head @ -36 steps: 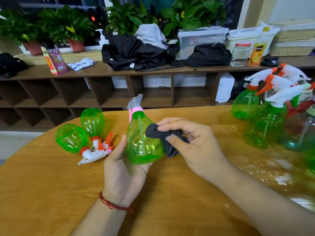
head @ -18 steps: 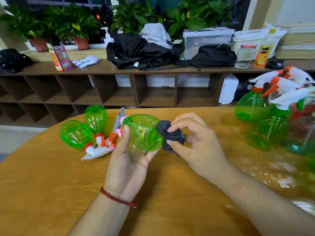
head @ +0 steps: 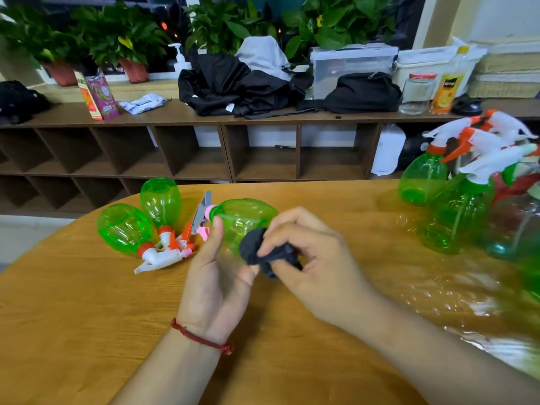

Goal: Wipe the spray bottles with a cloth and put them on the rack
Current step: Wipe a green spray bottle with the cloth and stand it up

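Observation:
My left hand [head: 214, 283] grips a green spray bottle [head: 242, 219] that lies sideways above the table, its pink-collared grey nozzle pointing left. My right hand [head: 315, 266] pinches a bunched dark cloth [head: 263, 252] against the bottle's lower right side. Two more green bottles [head: 140, 222] with orange collars and white triggers lie on the table to the left. Several upright green bottles [head: 453, 194] stand at the right edge. A wooden rack [head: 228, 150] of open cubbies runs behind the table.
The round wooden table [head: 73, 317] has crinkled clear plastic wrap [head: 467, 302] at the right. On top of the rack sit black bags, a carton, a jar, storage bins and potted plants.
The bottle went from upright to lying sideways with the nozzle left. The cloth moved from the bottle's end to its lower side.

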Demonstrator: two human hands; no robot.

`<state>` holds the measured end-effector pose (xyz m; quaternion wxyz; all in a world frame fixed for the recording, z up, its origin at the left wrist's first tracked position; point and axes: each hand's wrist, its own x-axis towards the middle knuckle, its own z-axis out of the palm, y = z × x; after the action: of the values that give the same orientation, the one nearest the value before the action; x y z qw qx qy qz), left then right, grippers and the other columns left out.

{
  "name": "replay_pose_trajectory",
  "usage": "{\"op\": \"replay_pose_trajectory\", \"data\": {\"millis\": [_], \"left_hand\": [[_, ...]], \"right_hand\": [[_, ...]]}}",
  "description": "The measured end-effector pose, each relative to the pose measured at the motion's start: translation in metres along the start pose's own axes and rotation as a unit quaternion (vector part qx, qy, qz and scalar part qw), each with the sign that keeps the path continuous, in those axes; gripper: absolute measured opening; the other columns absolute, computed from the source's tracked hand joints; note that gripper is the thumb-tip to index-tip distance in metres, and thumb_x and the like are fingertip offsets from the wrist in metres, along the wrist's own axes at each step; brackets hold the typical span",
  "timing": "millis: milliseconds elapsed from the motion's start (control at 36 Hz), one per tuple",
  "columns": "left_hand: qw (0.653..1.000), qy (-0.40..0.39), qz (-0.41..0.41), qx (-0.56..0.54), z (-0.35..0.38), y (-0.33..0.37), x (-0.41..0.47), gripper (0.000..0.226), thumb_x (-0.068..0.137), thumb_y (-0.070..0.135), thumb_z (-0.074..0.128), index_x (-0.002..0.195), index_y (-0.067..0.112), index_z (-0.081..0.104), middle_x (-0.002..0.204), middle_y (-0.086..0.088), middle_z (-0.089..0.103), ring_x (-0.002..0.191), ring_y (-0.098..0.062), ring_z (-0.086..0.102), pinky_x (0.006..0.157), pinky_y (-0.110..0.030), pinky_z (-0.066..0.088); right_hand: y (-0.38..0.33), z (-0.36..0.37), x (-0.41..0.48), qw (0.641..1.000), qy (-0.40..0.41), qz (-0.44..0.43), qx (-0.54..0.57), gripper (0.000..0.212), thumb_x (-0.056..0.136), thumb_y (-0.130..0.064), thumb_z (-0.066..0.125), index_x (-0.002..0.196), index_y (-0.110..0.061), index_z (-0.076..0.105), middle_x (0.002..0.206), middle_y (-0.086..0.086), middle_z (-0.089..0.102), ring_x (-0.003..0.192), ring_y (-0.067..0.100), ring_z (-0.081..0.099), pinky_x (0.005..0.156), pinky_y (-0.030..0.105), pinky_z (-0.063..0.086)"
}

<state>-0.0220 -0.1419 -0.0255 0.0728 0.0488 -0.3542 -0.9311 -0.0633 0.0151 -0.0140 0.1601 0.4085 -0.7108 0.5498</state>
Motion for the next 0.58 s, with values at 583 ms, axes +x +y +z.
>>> {"op": "replay_pose_trajectory", "data": {"millis": [583], "left_hand": [[1.000,-0.024,0.004,-0.018,0.005,-0.007,-0.001,0.054,0.115,0.040,0.040,0.150,0.002,0.054,0.151,-0.025,0.057,0.143,-0.039,0.054,0.118,-0.057,0.044]], "right_hand": [[-0.001,-0.017,0.016,0.998,0.045,0.011,0.047,0.038,0.079,0.020,0.068,0.097,-0.011,0.077,0.110,0.001,0.063,0.105,0.026,0.067,0.082,0.045,0.059]]}}
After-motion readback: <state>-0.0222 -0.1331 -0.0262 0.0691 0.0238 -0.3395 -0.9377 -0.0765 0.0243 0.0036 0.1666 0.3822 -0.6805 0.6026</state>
